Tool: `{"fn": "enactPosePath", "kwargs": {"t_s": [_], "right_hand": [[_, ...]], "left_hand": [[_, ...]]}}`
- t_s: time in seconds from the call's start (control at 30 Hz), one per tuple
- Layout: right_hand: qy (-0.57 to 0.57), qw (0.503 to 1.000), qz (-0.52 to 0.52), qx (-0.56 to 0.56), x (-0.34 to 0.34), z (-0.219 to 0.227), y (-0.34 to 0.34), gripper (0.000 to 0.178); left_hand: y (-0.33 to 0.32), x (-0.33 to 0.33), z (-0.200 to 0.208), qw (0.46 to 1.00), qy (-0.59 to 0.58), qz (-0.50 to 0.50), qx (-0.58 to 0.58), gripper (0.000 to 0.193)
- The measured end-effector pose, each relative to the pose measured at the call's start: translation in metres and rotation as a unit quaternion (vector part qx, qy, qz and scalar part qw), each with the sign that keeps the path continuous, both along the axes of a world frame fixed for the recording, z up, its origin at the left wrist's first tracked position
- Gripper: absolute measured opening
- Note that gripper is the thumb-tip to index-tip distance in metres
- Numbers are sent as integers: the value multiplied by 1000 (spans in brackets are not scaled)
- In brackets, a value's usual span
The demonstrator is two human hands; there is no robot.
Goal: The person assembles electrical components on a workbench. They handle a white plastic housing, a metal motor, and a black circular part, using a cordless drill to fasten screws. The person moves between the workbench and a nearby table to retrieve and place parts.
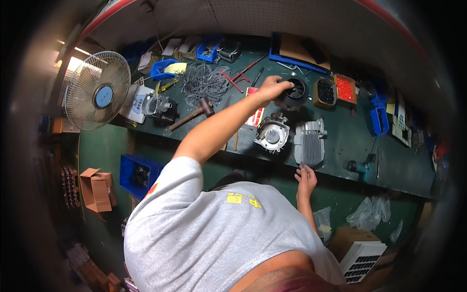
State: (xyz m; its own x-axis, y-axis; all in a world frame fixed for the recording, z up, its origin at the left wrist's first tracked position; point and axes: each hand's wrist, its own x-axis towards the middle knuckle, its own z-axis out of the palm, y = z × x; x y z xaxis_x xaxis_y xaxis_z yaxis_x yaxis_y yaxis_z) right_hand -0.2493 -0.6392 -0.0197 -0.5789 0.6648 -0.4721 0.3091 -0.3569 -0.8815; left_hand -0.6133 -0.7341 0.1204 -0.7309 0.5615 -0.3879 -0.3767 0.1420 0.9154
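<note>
Gripping a black fan wheel (298, 95) at a crowded workbench (335, 146)

The left hand (274, 90) clasps the wheel just behind the metal crankcase (272, 136); the right hand (306, 180) hangs half-curled by the finned cylinder (310, 144), apparently gripping nothing, though I can't tell whether fingertips touch. A slipping wheel could strike the crankcase; a careless tug could drag the cylinder over the front edge. More room lies rightward, toward the teal power drill (359, 167).
</note>
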Motion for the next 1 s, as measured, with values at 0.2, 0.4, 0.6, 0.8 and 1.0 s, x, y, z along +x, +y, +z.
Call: {"fn": "enactPosePath", "kwargs": {"t_s": [0.2,0.4,0.6,0.8,1.0], "right_hand": [[-33,999,-1,-9,33,-16,12,26],[-57,996,-45,-44,46,-18,13,26],[-73,996,-15,-50,52,-30,27,29],[-94,995,16,-36,53,-41,49,28],[-165,985,29,-25,106,-75,57,25]], "left_hand": [[15,-40,-99,996,-86,-2,7,41],[25,-38,-175,993,-65,-3,-96,53],[5,-39,-169,981,46,-68,-176,77],[-30,-85,-187,930,262,-8,-258,47],[-46,-157,-196,852,419,52,-310,28]]}}
